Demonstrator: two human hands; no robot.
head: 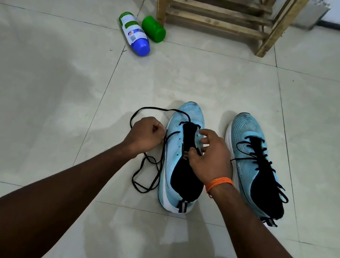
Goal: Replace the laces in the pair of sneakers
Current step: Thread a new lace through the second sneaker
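Note:
Two light blue sneakers stand side by side on the tiled floor, toes pointing away. The left sneaker [181, 162] has a black tongue and a black lace [146, 170] threaded only near the toe, with the rest looping loose on the floor to its left. My left hand [145, 135] pinches this lace just beside the shoe. My right hand [209, 155] rests on the shoe's tongue, thumb and fingers curled around its upper part. The right sneaker [255, 163] is fully laced in black and untouched.
A white bottle with a blue cap [134, 34] and a green container [153, 29] lie on the floor farther away. Behind them stands a wooden rack [220, 13]. Pale floor tiles [37, 84] spread to the left.

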